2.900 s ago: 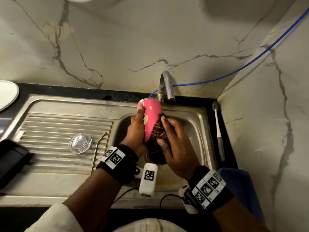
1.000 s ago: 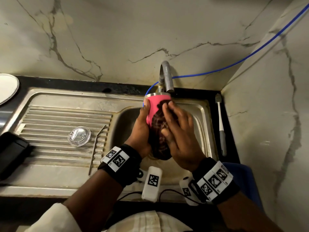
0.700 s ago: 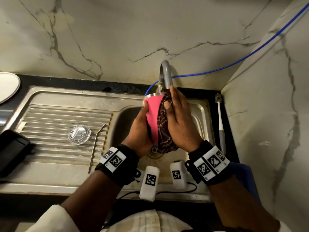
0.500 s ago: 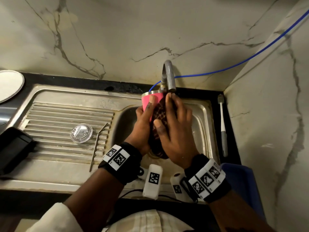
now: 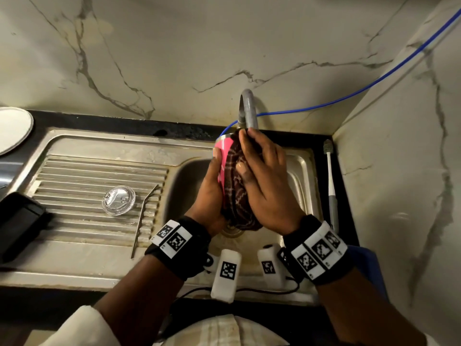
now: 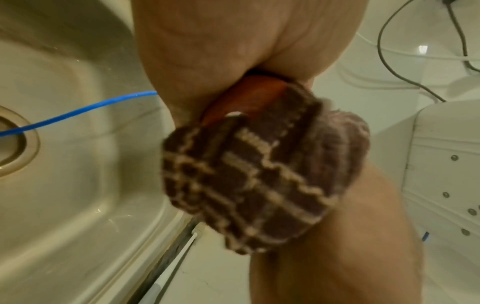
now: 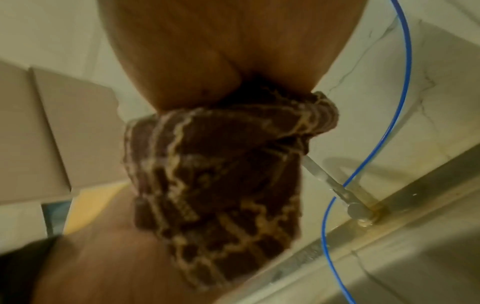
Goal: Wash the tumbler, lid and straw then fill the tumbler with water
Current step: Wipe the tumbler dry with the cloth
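Sink [image 5: 303, 171] basin | left hand [image 5: 209, 193] grips tumbler [image 5: 222, 156] | right hand [image 5: 264, 186] fingers clasp cloth [image 5: 234, 188]

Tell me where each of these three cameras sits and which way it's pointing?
Head: on the head, facing down at the sink; both forearms, left hand and right hand show.
Left wrist: under the left hand, facing the cloth.
Right wrist: under the right hand, facing the tap.
All share the cloth.

Tumbler [image 5: 222, 156] mostly hidden by cloth [image 5: 237, 191] & both hands; wrist views blurred
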`<state>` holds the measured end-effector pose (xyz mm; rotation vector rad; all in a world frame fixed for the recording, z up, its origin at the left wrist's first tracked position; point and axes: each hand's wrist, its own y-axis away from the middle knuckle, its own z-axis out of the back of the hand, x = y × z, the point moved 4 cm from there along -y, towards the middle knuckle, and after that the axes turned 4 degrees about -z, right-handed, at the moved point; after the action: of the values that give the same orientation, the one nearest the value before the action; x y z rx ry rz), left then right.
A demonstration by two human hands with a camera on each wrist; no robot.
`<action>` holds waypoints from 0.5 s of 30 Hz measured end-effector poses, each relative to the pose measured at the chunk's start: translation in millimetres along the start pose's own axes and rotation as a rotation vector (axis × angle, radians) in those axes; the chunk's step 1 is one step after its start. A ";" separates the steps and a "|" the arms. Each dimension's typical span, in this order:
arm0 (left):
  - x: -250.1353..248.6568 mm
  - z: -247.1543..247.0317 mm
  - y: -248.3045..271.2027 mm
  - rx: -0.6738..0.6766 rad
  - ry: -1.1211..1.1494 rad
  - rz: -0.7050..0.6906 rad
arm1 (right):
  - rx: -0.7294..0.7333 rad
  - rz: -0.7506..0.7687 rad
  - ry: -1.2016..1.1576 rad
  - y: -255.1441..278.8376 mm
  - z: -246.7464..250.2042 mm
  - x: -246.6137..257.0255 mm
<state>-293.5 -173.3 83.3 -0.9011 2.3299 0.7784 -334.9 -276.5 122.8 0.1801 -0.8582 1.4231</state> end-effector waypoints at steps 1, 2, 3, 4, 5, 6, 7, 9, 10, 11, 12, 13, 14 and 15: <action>-0.2 0.9 0.0 0.005 -0.003 -0.006 | 0.018 -0.029 -0.006 -7.2 0.8 -0.6; 0.5 1.4 -0.1 0.001 -0.006 -0.015 | 0.040 -0.064 -0.009 -13.1 1.1 -2.5; 1.6 3.3 -0.1 0.000 -0.010 -0.021 | 0.059 -0.095 -0.009 -18.1 0.9 -4.7; 2.2 5.5 -0.7 -0.004 -0.013 -0.023 | 0.071 -0.117 -0.001 -21.7 0.0 -6.7; 1.8 6.4 -1.4 -0.011 -0.013 -0.020 | 0.073 -0.129 0.021 -23.5 -1.8 -7.7; 1.1 6.2 -2.4 -0.026 -0.012 -0.018 | 0.062 -0.127 0.052 -22.9 -4.1 -7.3; -0.6 6.0 -3.4 -0.033 -0.010 -0.021 | 0.041 -0.114 0.083 -19.6 -6.6 -6.0; -4.8 2.6 -4.8 -0.027 0.000 -0.022 | 0.017 -0.070 0.120 -6.8 -10.0 -2.3; -7.3 1.8 -5.9 -0.020 -0.001 -0.021 | 0.022 -0.043 0.129 2.0 -12.2 -0.4; -9.2 2.7 -6.7 -0.017 -0.006 -0.022 | 0.040 -0.019 0.133 12.6 -15.0 1.4; -10.0 4.4 -7.7 -0.018 -0.006 -0.027 | 0.064 0.002 0.138 23.9 -18.4 3.4; -9.1 7.4 -8.5 -0.017 0.005 -0.023 | 0.084 0.023 0.141 34.4 -21.1 4.7; -7.3 10.5 -9.3 -0.015 0.020 -0.005 | 0.091 0.044 0.144 42.9 -22.5 5.1; -4.9 10.7 -8.1 -0.008 0.039 0.023 | 0.088 0.070 0.150 48.7 -22.8 4.2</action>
<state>-281.7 -169.1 76.3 -0.9017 2.3767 0.7862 -370.1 -250.5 91.2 0.1092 -0.6843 1.5211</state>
